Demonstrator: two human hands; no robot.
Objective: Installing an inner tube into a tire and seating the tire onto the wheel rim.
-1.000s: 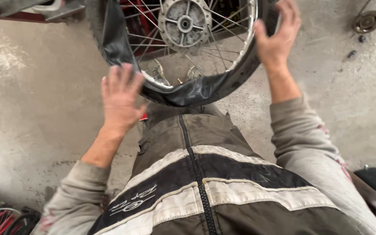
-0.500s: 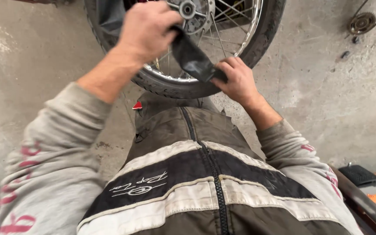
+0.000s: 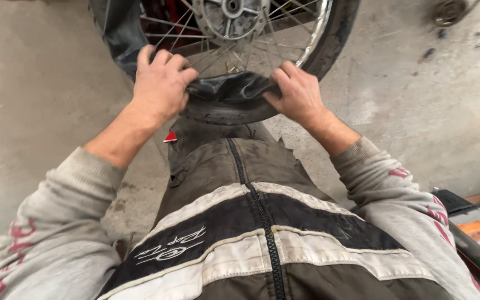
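Observation:
A spoked motorcycle wheel (image 3: pixel 234 16) with a black tyre (image 3: pixel 334 39) stands upright on the concrete floor in front of me. A black rubber inner tube (image 3: pixel 226 88) bulges out at the tyre's near bottom edge. My left hand (image 3: pixel 159 83) grips the tube's left end against the rim, fingers curled. My right hand (image 3: pixel 298 94) pinches the tube's right end, thumb toward the middle. More of the loose tube (image 3: pixel 120 33) hangs at the wheel's upper left. The wheel's top is out of view.
My dark jacket (image 3: pixel 251 222) with pale stripes and grey sleeves fills the lower frame. A small red piece (image 3: pixel 170 136) lies on the floor by my knee. Small metal parts (image 3: pixel 448 11) lie top right; a crate with items (image 3: pixel 473 216) sits at the right edge.
Both hands came down from the wheel's sides to its near bottom edge. They now hold the inner tube together, left and right, where earlier only the left lifted it.

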